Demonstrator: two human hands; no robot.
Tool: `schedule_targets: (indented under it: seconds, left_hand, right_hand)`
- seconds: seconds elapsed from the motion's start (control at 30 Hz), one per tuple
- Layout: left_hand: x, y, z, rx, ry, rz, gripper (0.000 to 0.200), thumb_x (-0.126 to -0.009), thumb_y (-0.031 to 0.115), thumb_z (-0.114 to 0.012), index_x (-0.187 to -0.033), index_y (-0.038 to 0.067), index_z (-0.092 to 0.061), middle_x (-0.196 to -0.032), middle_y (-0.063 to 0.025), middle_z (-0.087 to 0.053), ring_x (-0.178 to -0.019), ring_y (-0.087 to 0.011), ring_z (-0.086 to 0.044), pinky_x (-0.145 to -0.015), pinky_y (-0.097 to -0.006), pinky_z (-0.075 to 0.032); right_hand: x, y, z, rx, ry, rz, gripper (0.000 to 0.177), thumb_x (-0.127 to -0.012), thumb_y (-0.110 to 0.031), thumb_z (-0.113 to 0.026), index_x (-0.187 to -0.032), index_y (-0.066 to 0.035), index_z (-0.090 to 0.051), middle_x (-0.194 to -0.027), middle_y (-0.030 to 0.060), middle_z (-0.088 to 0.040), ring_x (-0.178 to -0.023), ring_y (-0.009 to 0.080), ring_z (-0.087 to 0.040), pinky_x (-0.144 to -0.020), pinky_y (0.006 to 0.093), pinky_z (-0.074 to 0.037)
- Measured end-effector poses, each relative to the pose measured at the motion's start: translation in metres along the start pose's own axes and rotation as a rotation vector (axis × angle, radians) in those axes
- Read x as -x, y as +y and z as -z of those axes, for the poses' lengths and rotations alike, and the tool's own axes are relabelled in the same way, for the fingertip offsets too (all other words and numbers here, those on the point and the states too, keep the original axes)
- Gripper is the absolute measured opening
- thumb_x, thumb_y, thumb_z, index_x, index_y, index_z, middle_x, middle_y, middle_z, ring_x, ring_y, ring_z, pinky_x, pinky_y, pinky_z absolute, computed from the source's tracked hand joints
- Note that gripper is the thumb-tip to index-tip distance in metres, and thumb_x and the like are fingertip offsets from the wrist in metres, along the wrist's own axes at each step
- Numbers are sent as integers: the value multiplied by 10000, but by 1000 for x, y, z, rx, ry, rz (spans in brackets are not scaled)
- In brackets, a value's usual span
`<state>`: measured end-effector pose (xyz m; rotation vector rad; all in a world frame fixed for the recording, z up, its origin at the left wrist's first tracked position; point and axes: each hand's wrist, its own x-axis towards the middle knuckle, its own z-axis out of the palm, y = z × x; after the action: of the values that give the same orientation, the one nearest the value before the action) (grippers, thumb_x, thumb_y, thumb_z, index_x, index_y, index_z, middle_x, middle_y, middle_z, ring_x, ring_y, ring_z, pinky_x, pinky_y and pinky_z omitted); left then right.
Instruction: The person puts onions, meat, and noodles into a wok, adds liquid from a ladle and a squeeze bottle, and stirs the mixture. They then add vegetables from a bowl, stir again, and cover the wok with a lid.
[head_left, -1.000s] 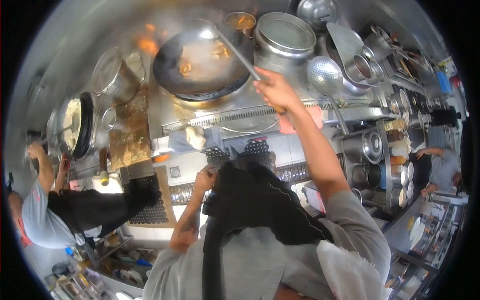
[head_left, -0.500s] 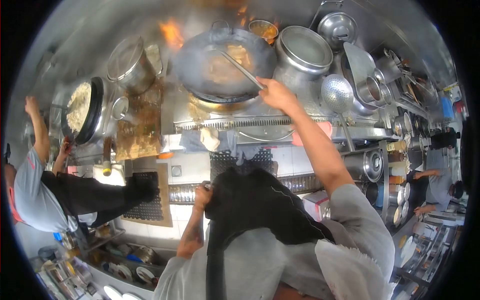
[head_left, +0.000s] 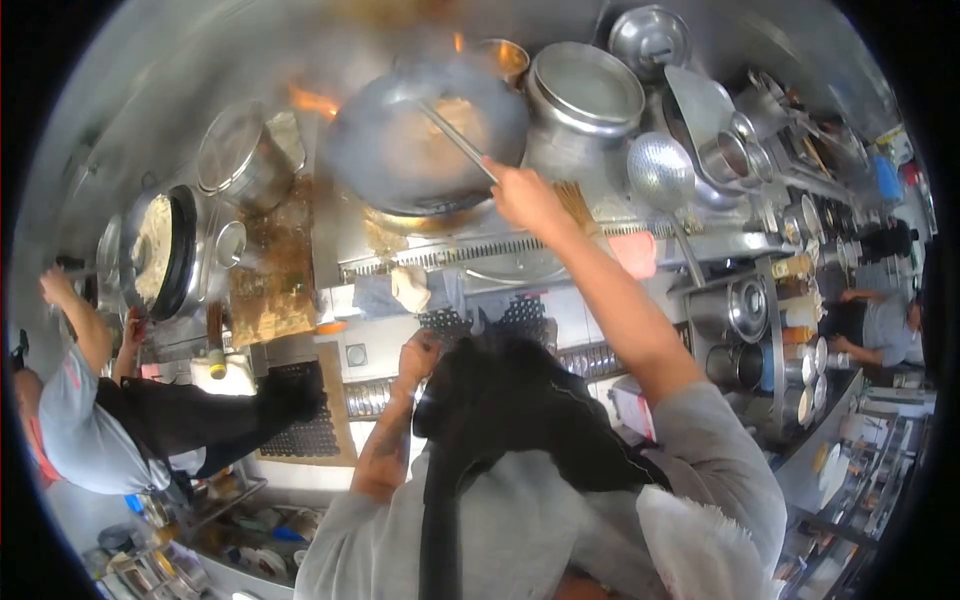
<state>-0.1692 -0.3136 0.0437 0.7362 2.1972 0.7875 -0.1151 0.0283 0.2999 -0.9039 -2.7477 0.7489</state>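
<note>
My right hand (head_left: 525, 200) is closed round the handle of a long-handled metal wok utensil (head_left: 458, 140). Its far end reaches into a large dark wok (head_left: 360, 160) over the burner, where steam blurs the utensil's head. Brownish food (head_left: 450, 135) lies in the wok, also hazy. Down by the black apron (head_left: 520, 400), my left hand (head_left: 418, 355) is held with its fingers curled. Whatever those fingers may hold is hidden. A bamboo brush (head_left: 575, 208) shows just beyond my right wrist.
Flames (head_left: 315, 101) rise at the wok's left. A lidded-looking steel pot (head_left: 590, 90) and a perforated strainer (head_left: 661, 172) stand to the right. At left, a co-worker (head_left: 90, 420) handles a pan of pale food (head_left: 153, 250). A cloth (head_left: 410, 288) lies on the stove's front edge.
The wok area looks steamier, and the flames have shifted. My right hand has moved slightly, uncovering the bamboo brush. My left hand has come up a little towards the stove. The whole view has tilted.
</note>
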Motion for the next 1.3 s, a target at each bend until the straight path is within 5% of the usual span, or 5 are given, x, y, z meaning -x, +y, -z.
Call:
schedule_targets:
  seconds: [0.8, 1.0, 1.07, 1.17, 1.3]
  left_hand:
    - [-3, 12, -32, -15, -133, -12, 386, -859, 364, -679, -1105, 70, -641, -794, -131, -718, -786, -286, -703, -760, -376, -538]
    - [51, -193, -47, -627, -125, -376, 348, -890, 369, -650, -1078, 77, -652, -989, -128, -708, -829, -317, -695, -777, -461, -532]
    - [103, -162, -47, 64, -147, 489, 203, -883, 251, -619, -882, 53, -661, -965, -139, -716, -955, -264, -681, -742, -379, -562]
    - [142, -109, -52, -288, 50, 132, 180, -881, 227, -621, -909, 61, -684, -910, -180, -715, -896, -295, -698, -727, -393, -559]
    - [86, 60, -45, -190, 152, -31, 296, -895, 314, -648, -1051, 63, -673, -784, -154, -697, -664, -273, -679, -647, -356, -518]
  right_hand:
    - [142, 110, -31, -320, 410, -113, 546, -890, -120, -617, -1418, -126, -479, -795, 193, -661, -636, 309, -608, -654, 400, -498]
    - [248, 222, -10, -234, 379, -324, 530, -873, -92, -633, -1390, -113, -515, -683, 198, -598, -527, 302, -542, -583, 405, -478]
    - [251, 254, -17, -30, 361, -331, 443, -858, -90, -642, -1297, -82, -588, -738, 213, -631, -610, 348, -626, -597, 411, -505]
    - [227, 242, -28, 120, 518, 11, 350, -844, -101, -653, -1184, -19, -632, -867, 219, -675, -772, 378, -664, -676, 425, -535]
    - [191, 273, -178, -594, -316, -338, 360, -857, -217, -686, -1128, 17, -651, -1055, 159, -699, -945, 271, -679, -850, 388, -512]
